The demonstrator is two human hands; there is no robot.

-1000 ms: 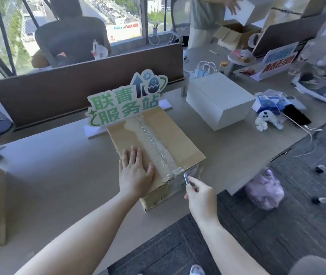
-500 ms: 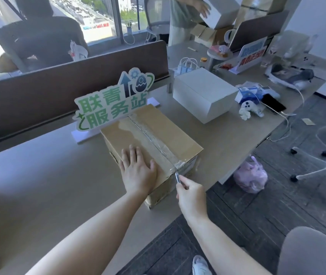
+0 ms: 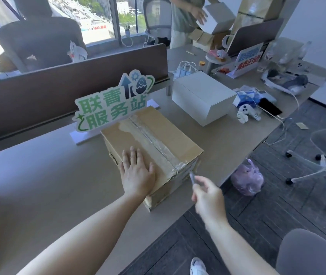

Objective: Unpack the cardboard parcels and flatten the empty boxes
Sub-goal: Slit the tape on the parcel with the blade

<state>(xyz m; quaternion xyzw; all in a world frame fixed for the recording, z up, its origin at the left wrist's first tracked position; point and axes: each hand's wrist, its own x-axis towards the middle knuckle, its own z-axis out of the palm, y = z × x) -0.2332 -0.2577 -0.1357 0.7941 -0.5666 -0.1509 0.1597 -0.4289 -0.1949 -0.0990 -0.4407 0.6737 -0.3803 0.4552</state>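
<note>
A brown cardboard parcel (image 3: 170, 135) lies on the desk (image 3: 39, 185), sealed along its top seam with clear tape (image 3: 154, 141). My left hand (image 3: 137, 175) presses flat on the parcel's near left top, fingers straight. My right hand (image 3: 207, 195) hovers just off the parcel's near right corner and pinches a small thin blade-like tool (image 3: 192, 176), whose tip points at the taped front edge. The hand is blurred. A closed white box (image 3: 201, 96) stands on the desk farther right.
A green and white standing sign (image 3: 110, 104) is right behind the parcel. A brown divider (image 3: 68, 80) runs across the back. Phone, cables and small items lie at the desk's right end. A pink plastic bag (image 3: 247, 177) sits on the floor. Office chairs stand right; another person handles boxes behind.
My right hand with the tool has pulled back a little from the taped front edge toward me and right. The left hand stays flat on the parcel. The view has shifted.
</note>
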